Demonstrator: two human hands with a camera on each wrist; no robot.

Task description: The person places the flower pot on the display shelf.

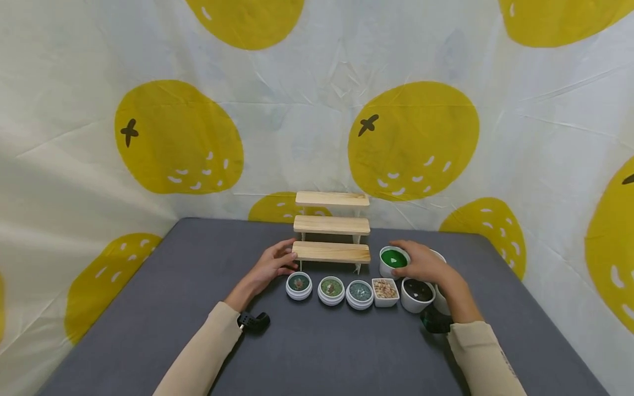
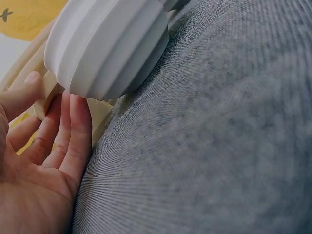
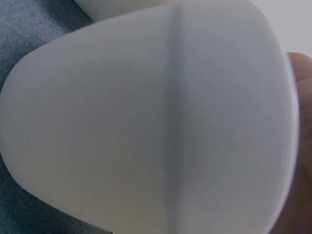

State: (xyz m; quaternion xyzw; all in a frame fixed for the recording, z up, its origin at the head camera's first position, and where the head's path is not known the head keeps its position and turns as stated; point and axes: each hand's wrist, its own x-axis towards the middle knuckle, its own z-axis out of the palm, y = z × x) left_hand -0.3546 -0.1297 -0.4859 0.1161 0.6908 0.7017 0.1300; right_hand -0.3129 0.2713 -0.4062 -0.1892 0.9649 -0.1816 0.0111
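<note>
At the left end of the lowest plank of a three-step wooden stand (image 1: 331, 252) is my left hand (image 1: 269, 263). In the left wrist view its thumb lies above the plank end and its fingers (image 2: 78, 129) below, gripping it. My right hand (image 1: 426, 263) holds a white cup (image 1: 386, 270) with green contents, thumb and fingers on opposite sides of its rim. Whether that cup touches the table cannot be told. A ribbed white pot (image 2: 109, 48) stands close to the left hand. Under the right wrist is a white cup with dark contents (image 1: 417, 292).
In front of the stand sit round white pots (image 1: 299, 286), (image 1: 331, 290), (image 1: 360, 295) and a square white dish (image 1: 386, 292) of crumbly bits. Another white cup (image 1: 442, 302) is partly hidden by the right arm. Behind the grey table (image 1: 327, 352) hangs a fruit-patterned cloth (image 1: 297, 137).
</note>
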